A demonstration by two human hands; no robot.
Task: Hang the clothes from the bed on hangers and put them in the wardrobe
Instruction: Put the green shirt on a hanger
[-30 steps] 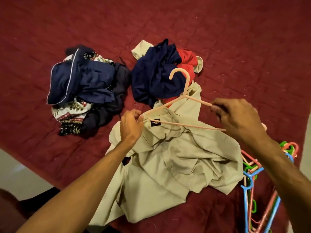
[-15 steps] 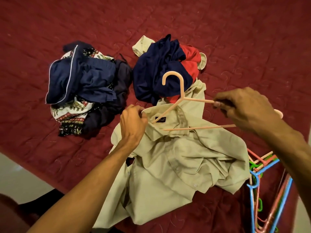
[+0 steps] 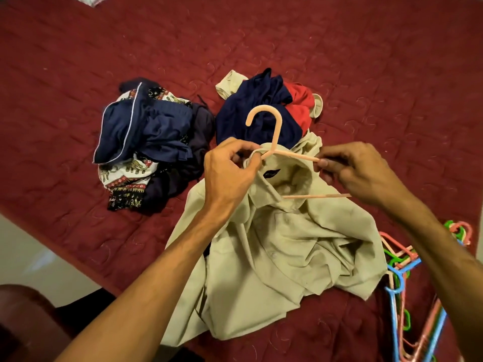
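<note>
two hands share one pink hanger (image 3: 276,134) above a beige shirt (image 3: 282,252) that lies crumpled on the bed. the hanger's long axis runs left to right across the collar, with its hook pointing away from the person. its left end is hidden in the cloth by the collar, while the right end is bare and outside the shirt. the left hand (image 3: 230,173) pinches the collar edge just beside the hanger's neck, fingers curled. the right hand (image 3: 360,173) pinches the hanger's right arm between thumb and fingertips. the shirt's free shoulder lies below and nearer than those right fingers, so that end likely has to dip down and under, and the right hand is nearer. the surface is a maroon quilted bedspread (image 3: 366,61), soft and uneven. a navy and patterned heap (image 3: 146,142) and a navy and red heap (image 3: 235,121) sit beyond. spare hangers (image 3: 400,280) lie at the right, with pale floor (image 3: 39,257) at the left. no wardrobe shows.
</note>
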